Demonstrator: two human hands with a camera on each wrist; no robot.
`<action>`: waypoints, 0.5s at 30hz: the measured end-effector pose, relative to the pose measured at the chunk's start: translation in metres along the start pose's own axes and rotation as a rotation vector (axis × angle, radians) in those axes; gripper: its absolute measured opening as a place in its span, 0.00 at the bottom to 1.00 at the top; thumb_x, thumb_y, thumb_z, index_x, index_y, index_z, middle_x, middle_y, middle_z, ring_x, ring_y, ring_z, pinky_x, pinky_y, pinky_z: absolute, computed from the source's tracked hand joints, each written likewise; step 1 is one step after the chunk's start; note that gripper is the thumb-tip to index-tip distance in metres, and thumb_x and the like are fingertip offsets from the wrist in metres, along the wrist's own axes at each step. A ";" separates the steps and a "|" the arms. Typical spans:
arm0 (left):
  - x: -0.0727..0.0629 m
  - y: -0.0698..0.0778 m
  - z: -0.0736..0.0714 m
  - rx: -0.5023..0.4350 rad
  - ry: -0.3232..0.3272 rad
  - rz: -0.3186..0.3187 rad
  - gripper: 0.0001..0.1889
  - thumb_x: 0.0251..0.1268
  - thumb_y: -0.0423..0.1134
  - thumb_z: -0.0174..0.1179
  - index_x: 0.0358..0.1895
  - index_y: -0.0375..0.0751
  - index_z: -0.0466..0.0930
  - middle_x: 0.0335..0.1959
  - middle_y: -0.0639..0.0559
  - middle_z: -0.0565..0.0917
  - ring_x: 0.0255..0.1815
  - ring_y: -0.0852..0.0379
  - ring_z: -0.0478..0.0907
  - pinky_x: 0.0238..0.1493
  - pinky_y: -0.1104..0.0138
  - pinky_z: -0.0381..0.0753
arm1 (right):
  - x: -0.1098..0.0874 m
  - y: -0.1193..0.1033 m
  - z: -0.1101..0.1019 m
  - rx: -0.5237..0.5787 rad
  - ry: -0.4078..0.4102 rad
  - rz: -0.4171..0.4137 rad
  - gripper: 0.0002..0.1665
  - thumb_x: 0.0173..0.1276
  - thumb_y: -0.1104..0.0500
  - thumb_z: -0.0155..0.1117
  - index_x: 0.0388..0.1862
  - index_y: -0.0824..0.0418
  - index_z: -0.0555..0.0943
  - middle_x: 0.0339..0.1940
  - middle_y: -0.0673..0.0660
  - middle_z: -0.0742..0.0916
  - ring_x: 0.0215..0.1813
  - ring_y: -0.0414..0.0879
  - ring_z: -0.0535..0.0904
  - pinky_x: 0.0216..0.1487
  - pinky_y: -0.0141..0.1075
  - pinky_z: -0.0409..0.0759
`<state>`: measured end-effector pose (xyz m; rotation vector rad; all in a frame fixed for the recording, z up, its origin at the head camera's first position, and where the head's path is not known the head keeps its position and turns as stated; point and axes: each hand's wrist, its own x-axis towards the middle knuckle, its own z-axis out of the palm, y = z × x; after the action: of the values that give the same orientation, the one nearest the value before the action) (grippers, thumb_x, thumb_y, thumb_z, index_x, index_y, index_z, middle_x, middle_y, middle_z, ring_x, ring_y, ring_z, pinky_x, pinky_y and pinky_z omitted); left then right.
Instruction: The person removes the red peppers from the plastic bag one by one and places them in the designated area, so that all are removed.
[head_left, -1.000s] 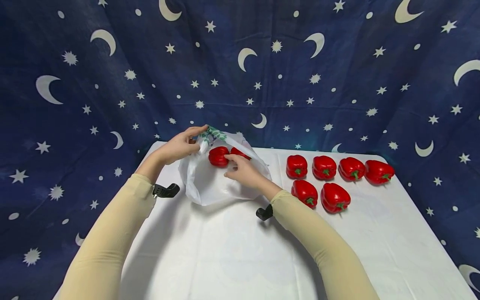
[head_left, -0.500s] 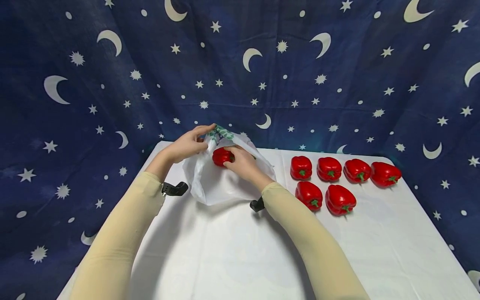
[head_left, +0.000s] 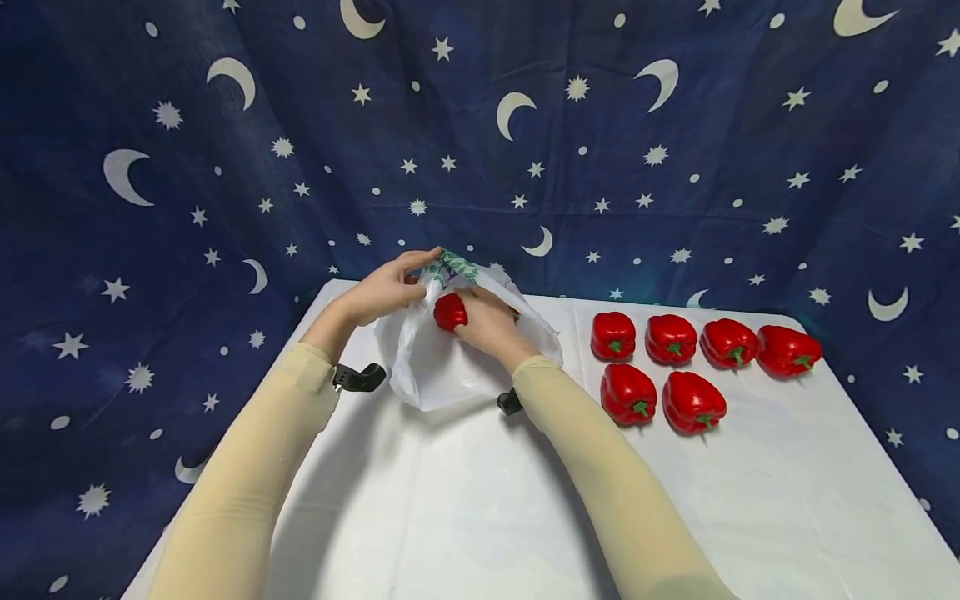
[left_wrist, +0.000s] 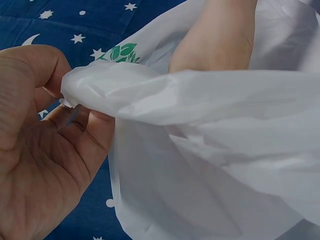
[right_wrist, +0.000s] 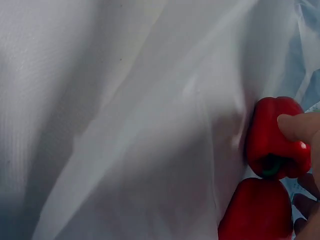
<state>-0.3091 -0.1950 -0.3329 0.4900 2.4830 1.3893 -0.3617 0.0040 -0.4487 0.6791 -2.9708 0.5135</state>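
Note:
My left hand (head_left: 386, 289) pinches the rim of a white plastic bag (head_left: 412, 367) with a green leaf print, keeping its mouth spread. In the left wrist view the bag's folded edge (left_wrist: 135, 95) lies between thumb and fingers. My right hand (head_left: 489, 323) reaches inside the bag and grips a red bell pepper (head_left: 450, 312). From the right wrist, the thumb presses on this pepper (right_wrist: 270, 135), its green stem towards the camera. A second red bell pepper (right_wrist: 257, 212) sits against it in the bag, mostly hidden by my hand in the head view.
Several red bell peppers stand on the white-covered table (head_left: 480, 517) to the right of the bag, the nearest pepper (head_left: 627, 394) close to my right sleeve. Behind the table hangs a dark blue curtain (head_left: 570, 192) with moons and stars.
My right hand has gone deeper over the peppers in the bag, from touching the left one to gripping it. The left hand keeps its hold on the rim. The head view has turned slightly left.

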 end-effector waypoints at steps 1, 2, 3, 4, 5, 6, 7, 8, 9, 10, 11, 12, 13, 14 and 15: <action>0.000 0.001 0.001 0.003 0.000 0.001 0.40 0.66 0.33 0.54 0.82 0.57 0.56 0.81 0.54 0.54 0.74 0.42 0.60 0.54 0.54 0.74 | 0.000 0.001 0.001 -0.012 0.004 -0.003 0.42 0.67 0.50 0.69 0.78 0.54 0.68 0.74 0.56 0.73 0.71 0.52 0.70 0.71 0.46 0.68; 0.001 0.001 0.001 0.001 -0.002 0.002 0.40 0.66 0.33 0.54 0.82 0.57 0.56 0.81 0.54 0.54 0.74 0.42 0.60 0.54 0.53 0.74 | 0.000 0.001 0.001 -0.020 0.007 -0.005 0.40 0.68 0.50 0.69 0.77 0.54 0.69 0.73 0.56 0.74 0.70 0.51 0.71 0.71 0.46 0.67; 0.001 0.001 0.001 0.001 -0.002 0.001 0.40 0.66 0.33 0.54 0.82 0.57 0.56 0.81 0.54 0.54 0.74 0.42 0.61 0.54 0.53 0.74 | 0.001 0.002 0.001 -0.023 0.010 -0.005 0.40 0.68 0.51 0.69 0.77 0.55 0.69 0.72 0.56 0.75 0.70 0.51 0.71 0.71 0.45 0.67; 0.001 0.001 0.002 0.002 -0.002 -0.002 0.40 0.66 0.33 0.54 0.82 0.57 0.56 0.81 0.54 0.54 0.74 0.42 0.61 0.55 0.53 0.74 | 0.000 0.002 0.001 -0.024 0.008 -0.001 0.39 0.68 0.50 0.69 0.77 0.54 0.69 0.72 0.55 0.75 0.70 0.51 0.71 0.72 0.45 0.67; 0.001 0.001 0.002 0.001 -0.002 -0.003 0.40 0.66 0.33 0.54 0.82 0.57 0.56 0.81 0.54 0.54 0.74 0.42 0.61 0.55 0.53 0.74 | 0.000 0.002 0.001 -0.020 0.005 0.002 0.39 0.68 0.50 0.69 0.76 0.54 0.69 0.72 0.55 0.75 0.70 0.51 0.71 0.72 0.45 0.67; 0.001 0.001 0.002 0.001 -0.001 -0.004 0.40 0.66 0.33 0.54 0.82 0.57 0.56 0.81 0.53 0.54 0.74 0.42 0.61 0.54 0.53 0.74 | 0.000 0.002 0.001 -0.016 0.008 0.003 0.38 0.68 0.50 0.69 0.75 0.54 0.70 0.71 0.54 0.76 0.69 0.50 0.72 0.71 0.45 0.67; 0.001 0.000 0.002 0.001 -0.002 -0.005 0.40 0.66 0.32 0.54 0.82 0.57 0.56 0.81 0.53 0.54 0.73 0.42 0.61 0.54 0.54 0.74 | 0.000 0.003 0.001 -0.013 0.008 0.003 0.38 0.68 0.50 0.70 0.75 0.53 0.71 0.70 0.54 0.76 0.69 0.50 0.72 0.71 0.45 0.67; 0.001 0.000 0.002 0.001 -0.001 -0.005 0.40 0.66 0.32 0.54 0.83 0.57 0.56 0.80 0.53 0.55 0.72 0.43 0.61 0.53 0.54 0.74 | -0.001 0.003 0.001 -0.008 0.005 0.005 0.38 0.67 0.50 0.70 0.75 0.53 0.71 0.70 0.54 0.76 0.69 0.50 0.72 0.71 0.45 0.67; 0.001 0.000 0.002 0.003 -0.001 -0.005 0.40 0.66 0.32 0.54 0.83 0.57 0.56 0.80 0.53 0.54 0.72 0.43 0.61 0.52 0.55 0.73 | -0.001 0.003 0.001 -0.005 0.004 0.004 0.38 0.67 0.50 0.71 0.74 0.52 0.71 0.70 0.54 0.76 0.69 0.50 0.71 0.71 0.46 0.68; 0.001 -0.001 0.002 0.003 -0.001 0.000 0.41 0.66 0.32 0.54 0.83 0.56 0.56 0.80 0.52 0.55 0.71 0.43 0.62 0.51 0.56 0.74 | -0.002 0.003 0.001 -0.004 0.005 -0.003 0.39 0.66 0.49 0.72 0.74 0.52 0.72 0.70 0.54 0.76 0.68 0.50 0.72 0.70 0.46 0.68; 0.002 -0.001 0.002 0.002 0.000 0.003 0.41 0.65 0.31 0.53 0.83 0.56 0.56 0.80 0.52 0.55 0.70 0.43 0.62 0.49 0.56 0.74 | -0.003 0.003 0.001 -0.006 0.009 -0.016 0.39 0.66 0.49 0.72 0.74 0.52 0.72 0.69 0.54 0.77 0.68 0.50 0.72 0.70 0.46 0.69; 0.001 -0.001 0.002 0.002 -0.002 0.006 0.41 0.65 0.31 0.53 0.83 0.55 0.55 0.81 0.52 0.54 0.70 0.43 0.62 0.48 0.57 0.74 | -0.004 0.004 0.001 -0.012 0.012 -0.032 0.39 0.65 0.49 0.73 0.73 0.53 0.73 0.69 0.55 0.77 0.68 0.50 0.72 0.70 0.46 0.69; 0.001 -0.002 0.001 0.000 -0.003 0.009 0.41 0.65 0.31 0.53 0.83 0.55 0.55 0.80 0.52 0.55 0.69 0.43 0.63 0.47 0.58 0.74 | -0.006 0.004 0.000 -0.022 0.014 -0.048 0.39 0.65 0.48 0.73 0.73 0.53 0.73 0.68 0.55 0.77 0.68 0.50 0.72 0.69 0.46 0.70; 0.001 -0.002 0.001 -0.001 -0.002 0.010 0.41 0.65 0.30 0.53 0.83 0.56 0.55 0.80 0.52 0.55 0.69 0.43 0.63 0.47 0.58 0.74 | -0.007 0.004 0.000 -0.027 0.014 -0.063 0.39 0.64 0.48 0.73 0.73 0.54 0.73 0.67 0.56 0.78 0.67 0.50 0.72 0.68 0.46 0.70; 0.001 -0.003 0.001 -0.002 0.000 0.010 0.41 0.64 0.30 0.53 0.83 0.56 0.55 0.80 0.53 0.55 0.69 0.43 0.64 0.46 0.59 0.74 | -0.009 0.004 -0.001 -0.030 0.012 -0.078 0.39 0.64 0.48 0.73 0.73 0.54 0.73 0.67 0.56 0.78 0.67 0.50 0.72 0.68 0.46 0.71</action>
<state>-0.3099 -0.1951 -0.3360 0.5031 2.4823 1.3957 -0.3556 0.0109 -0.4501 0.7826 -2.9211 0.4649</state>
